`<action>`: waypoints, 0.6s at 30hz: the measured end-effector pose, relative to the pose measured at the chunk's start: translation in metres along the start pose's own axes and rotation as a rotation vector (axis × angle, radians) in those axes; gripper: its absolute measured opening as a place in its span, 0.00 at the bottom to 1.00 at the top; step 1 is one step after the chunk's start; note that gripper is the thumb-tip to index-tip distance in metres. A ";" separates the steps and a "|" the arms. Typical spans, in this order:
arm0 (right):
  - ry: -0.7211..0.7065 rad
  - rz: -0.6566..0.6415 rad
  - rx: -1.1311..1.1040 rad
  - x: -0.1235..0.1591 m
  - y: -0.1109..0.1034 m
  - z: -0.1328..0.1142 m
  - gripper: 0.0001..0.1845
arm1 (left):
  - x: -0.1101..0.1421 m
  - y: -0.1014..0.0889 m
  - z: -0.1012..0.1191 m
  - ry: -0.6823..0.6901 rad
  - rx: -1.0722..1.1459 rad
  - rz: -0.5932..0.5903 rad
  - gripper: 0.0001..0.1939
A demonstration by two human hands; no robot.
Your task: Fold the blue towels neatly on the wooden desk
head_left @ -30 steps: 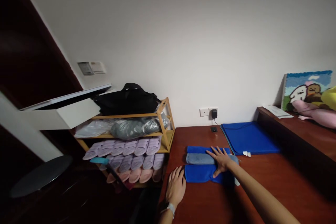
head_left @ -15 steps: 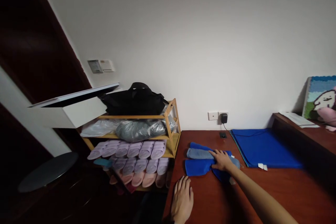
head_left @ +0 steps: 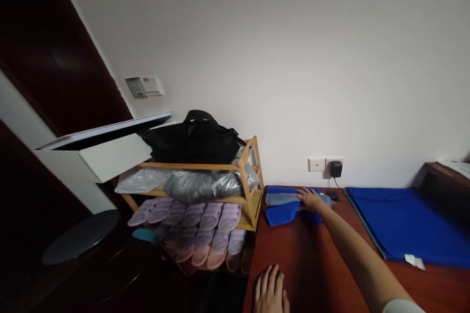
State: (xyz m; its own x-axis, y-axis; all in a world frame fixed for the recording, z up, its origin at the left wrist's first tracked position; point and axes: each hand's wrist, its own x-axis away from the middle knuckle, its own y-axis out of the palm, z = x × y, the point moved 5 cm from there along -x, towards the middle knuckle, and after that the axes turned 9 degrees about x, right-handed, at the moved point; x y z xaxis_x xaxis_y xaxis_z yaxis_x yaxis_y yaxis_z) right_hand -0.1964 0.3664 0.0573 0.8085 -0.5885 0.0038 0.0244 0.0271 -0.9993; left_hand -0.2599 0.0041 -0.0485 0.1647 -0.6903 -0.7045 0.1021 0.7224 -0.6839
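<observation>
White box (head_left: 117,157), lid raised, beside black bag (head_left: 196,144); bag on wooden rack (head_left: 201,167), lilac slippers (head_left: 211,215) in rows below. Left hand (head_left: 270,293), palm down at the near left part of the reddish-brown surface (head_left: 281,249); fingers extended, slightly parted, holding nothing. Blue cloth strips (head_left: 281,214), fanned out at the surface's far left, grey-blue strip (head_left: 281,199) between them. Right hand (head_left: 310,201), laid across the strips, fingers open and spread, gripping nothing visible. Black plug (head_left: 335,169), in wall socket. Folded blue cloth (head_left: 407,225), white tags at near edge.
</observation>
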 end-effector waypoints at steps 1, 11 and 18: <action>0.012 0.033 0.010 -0.005 -0.003 0.001 0.40 | 0.000 0.000 0.002 -0.003 0.002 0.010 0.22; 0.040 0.256 0.012 0.041 0.009 -0.070 0.30 | -0.009 -0.016 0.006 0.053 -0.038 -0.099 0.25; 0.161 0.194 -0.022 0.045 0.013 -0.064 0.35 | -0.011 -0.016 0.005 0.063 -0.073 -0.141 0.25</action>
State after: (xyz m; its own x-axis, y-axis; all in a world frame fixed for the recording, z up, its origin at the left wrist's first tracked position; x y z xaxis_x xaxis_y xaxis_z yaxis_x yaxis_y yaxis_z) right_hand -0.1973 0.2881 0.0421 0.6925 -0.6954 -0.1918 -0.1362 0.1350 -0.9814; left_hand -0.2587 0.0008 -0.0287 0.0918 -0.7877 -0.6092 0.0483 0.6146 -0.7873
